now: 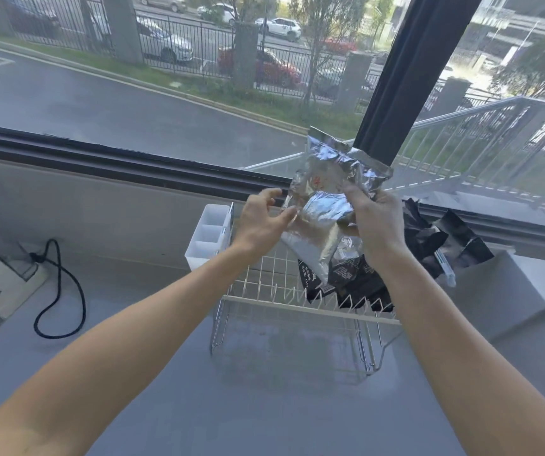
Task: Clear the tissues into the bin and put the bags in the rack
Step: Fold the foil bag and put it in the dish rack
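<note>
Silver bag (327,205): pinched in our right hand (378,222); our left hand (261,218), fingers curled apart, touches its edge, above the rack (264,291).

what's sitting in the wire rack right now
Black bags lie in the right part of the wire rack. The silver bag, held above by the right hand, and that forearm cover part of them, so their number is unclear.
</note>
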